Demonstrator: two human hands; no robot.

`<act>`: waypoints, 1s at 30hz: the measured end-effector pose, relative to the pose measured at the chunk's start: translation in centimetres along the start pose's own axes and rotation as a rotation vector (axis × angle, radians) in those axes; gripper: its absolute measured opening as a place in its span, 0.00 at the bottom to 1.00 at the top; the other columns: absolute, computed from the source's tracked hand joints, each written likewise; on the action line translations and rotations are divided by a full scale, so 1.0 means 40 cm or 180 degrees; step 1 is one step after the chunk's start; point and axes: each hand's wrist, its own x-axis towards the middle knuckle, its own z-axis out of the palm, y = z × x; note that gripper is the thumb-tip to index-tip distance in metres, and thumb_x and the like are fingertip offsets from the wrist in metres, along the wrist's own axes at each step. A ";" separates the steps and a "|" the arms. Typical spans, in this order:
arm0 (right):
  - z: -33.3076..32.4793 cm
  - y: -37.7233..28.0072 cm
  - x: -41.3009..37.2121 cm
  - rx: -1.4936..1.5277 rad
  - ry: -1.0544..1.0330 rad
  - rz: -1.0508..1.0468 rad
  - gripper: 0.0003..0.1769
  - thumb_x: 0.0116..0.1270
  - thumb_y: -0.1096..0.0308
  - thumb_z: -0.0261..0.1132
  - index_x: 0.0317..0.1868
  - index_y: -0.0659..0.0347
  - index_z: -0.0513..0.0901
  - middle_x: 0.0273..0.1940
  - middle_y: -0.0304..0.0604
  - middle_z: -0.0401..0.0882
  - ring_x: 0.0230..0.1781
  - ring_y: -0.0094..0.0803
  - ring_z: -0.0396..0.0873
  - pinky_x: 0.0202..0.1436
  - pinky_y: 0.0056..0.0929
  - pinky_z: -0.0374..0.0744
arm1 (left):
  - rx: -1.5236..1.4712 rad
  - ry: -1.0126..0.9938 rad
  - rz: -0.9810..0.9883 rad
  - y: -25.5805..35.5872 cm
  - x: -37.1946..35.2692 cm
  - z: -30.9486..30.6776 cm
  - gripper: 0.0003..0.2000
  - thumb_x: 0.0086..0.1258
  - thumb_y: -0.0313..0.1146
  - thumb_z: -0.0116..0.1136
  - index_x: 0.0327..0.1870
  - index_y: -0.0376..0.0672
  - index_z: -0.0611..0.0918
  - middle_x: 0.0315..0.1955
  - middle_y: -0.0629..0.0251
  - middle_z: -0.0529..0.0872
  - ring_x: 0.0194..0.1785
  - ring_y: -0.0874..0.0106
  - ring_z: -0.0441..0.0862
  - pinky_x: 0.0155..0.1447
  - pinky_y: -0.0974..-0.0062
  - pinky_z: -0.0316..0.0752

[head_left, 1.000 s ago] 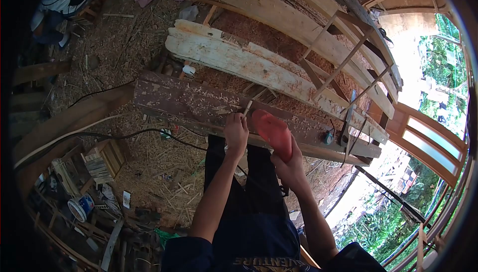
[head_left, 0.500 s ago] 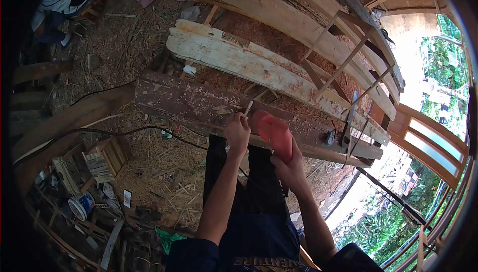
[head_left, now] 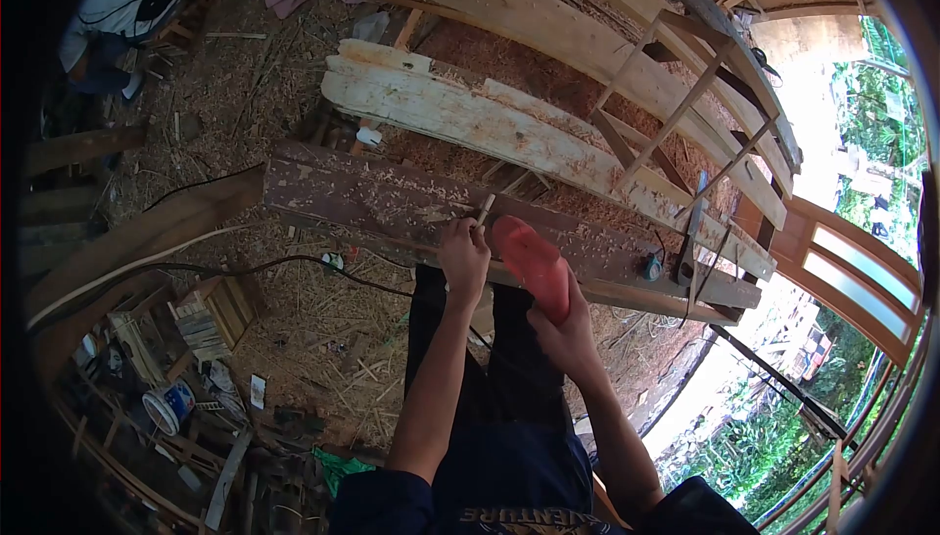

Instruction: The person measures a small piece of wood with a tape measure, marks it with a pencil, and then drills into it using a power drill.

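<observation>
My left hand (head_left: 462, 259) is closed around a short, pale, dowel-like stick (head_left: 487, 206), whose end sticks up past my fingers. It is over the near edge of a dark brown board (head_left: 382, 197) strewn with wood shavings. To its right, my right hand (head_left: 565, 332) grips the lower end of a red, elongated object with a rounded tip (head_left: 530, 259); its exact kind I cannot make out. The red object's tip is close beside my left hand, above the board.
Beyond the brown board lie a weathered pale plank (head_left: 441, 104) and a wooden lattice frame (head_left: 676, 109). A black cable (head_left: 284, 259) runs in from the left. A wooden crate (head_left: 217, 315) and a white bucket (head_left: 168, 406) stand at lower left. Part of another person (head_left: 103, 65) shows at upper left.
The red object and my right hand have shifted slightly left. My left hand stays in nearly the same place with the stick. The view has moved a little.
</observation>
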 end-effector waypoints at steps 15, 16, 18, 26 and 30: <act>-0.007 -0.007 0.005 0.0058 0.0003 -0.0193 0.46 0.62 0.74 0.64 0.82 0.64 0.62 0.69 0.63 0.78 0.74 0.54 0.76 0.76 0.43 0.73 | -0.0036 0.0042 0.0006 0.002 -0.001 0.000 0.06 0.70 0.30 0.68 0.39 0.39 0.85 0.34 0.58 0.84 0.41 0.54 0.84 0.46 0.55 0.78; -0.007 -0.008 0.005 0.0010 0.0021 -0.0176 0.46 0.62 0.74 0.64 0.82 0.64 0.62 0.69 0.63 0.78 0.74 0.53 0.76 0.76 0.42 0.73 | -0.0034 0.0051 0.0026 0.000 -0.001 0.000 0.06 0.70 0.31 0.68 0.39 0.39 0.85 0.34 0.58 0.84 0.41 0.54 0.84 0.47 0.55 0.78; -0.005 -0.009 0.002 -0.0085 0.0058 -0.0136 0.45 0.61 0.74 0.64 0.82 0.64 0.62 0.69 0.62 0.78 0.73 0.52 0.77 0.75 0.42 0.73 | -0.0030 0.0042 0.0017 0.001 0.000 0.001 0.06 0.70 0.31 0.68 0.39 0.39 0.85 0.34 0.58 0.84 0.41 0.54 0.84 0.47 0.55 0.78; -0.005 0.006 0.004 0.0053 0.0054 -0.0096 0.46 0.61 0.74 0.64 0.82 0.65 0.62 0.69 0.62 0.78 0.73 0.51 0.77 0.75 0.42 0.73 | -0.0057 -0.0015 -0.0016 -0.002 -0.001 0.000 0.05 0.70 0.30 0.69 0.39 0.40 0.85 0.34 0.59 0.84 0.40 0.55 0.83 0.47 0.55 0.78; -0.005 -0.006 0.000 0.0134 0.0009 0.0022 0.46 0.62 0.74 0.64 0.82 0.65 0.62 0.69 0.62 0.77 0.73 0.51 0.77 0.75 0.42 0.73 | -0.0016 0.0052 0.0046 -0.005 -0.002 0.005 0.05 0.70 0.31 0.69 0.39 0.40 0.85 0.33 0.59 0.84 0.40 0.55 0.83 0.46 0.55 0.78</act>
